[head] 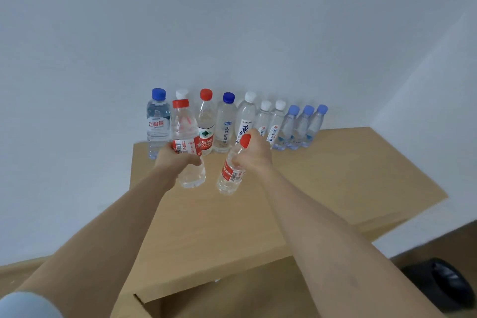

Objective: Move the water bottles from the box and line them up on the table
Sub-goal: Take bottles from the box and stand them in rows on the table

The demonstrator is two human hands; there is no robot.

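My left hand (172,160) grips a clear red-capped bottle (186,137) around its red label, holding it upright above the wooden table (322,178). My right hand (254,153) grips a second red-capped bottle (231,173) near its neck, tilted with its base toward me. Both bottles hang in front of a row of several bottles (247,121) standing along the wall at the table's back edge. The box is not clearly in view.
The row runs from a blue-capped bottle (158,124) at the left to three small light-blue-capped bottles (302,128) at the right. White walls close the back and right. A dark object (444,289) lies on the floor at lower right.
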